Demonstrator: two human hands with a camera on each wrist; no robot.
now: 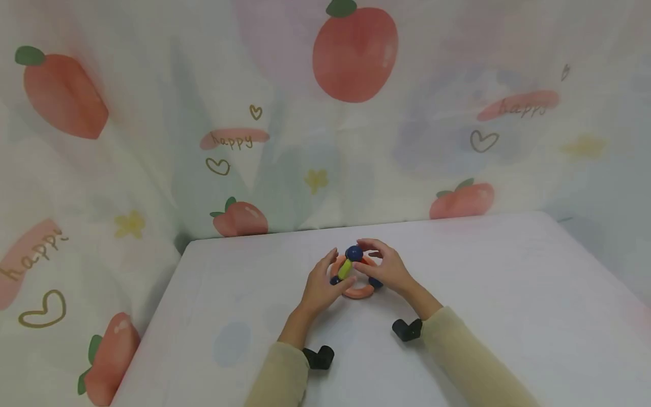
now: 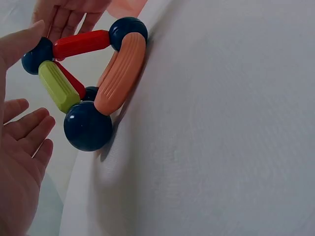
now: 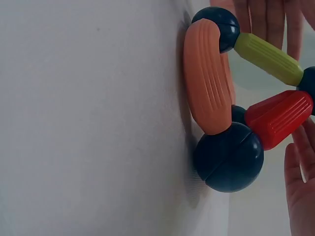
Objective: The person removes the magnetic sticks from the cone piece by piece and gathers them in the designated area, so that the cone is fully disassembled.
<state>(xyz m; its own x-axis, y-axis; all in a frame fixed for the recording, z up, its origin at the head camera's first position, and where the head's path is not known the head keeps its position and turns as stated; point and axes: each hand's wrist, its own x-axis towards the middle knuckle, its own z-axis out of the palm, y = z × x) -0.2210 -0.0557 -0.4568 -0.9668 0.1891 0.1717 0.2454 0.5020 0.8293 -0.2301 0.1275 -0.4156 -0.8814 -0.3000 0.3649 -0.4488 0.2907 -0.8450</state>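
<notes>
A magnetic stick-and-ball structure (image 1: 358,292) stands on the table. Its base is a ring of orange curved sticks (image 2: 122,73) with dark blue balls. A yellow-green stick (image 3: 269,59) and two red sticks (image 2: 81,43) slope up to one blue ball (image 1: 354,253) on top. My left hand (image 1: 321,285) is at the left side, fingers extended and spread from the thumb, near the yellow-green stick. My right hand (image 1: 387,268) is at the right, index finger and thumb beside the top ball, the other fingers loosely extended.
The white-covered table (image 1: 213,305) extends around the structure. Behind it hangs a cloth backdrop (image 1: 346,147) printed with fruit and hearts. Dark wrist-mounted pieces (image 1: 320,358) stick out near both sleeves, above the table.
</notes>
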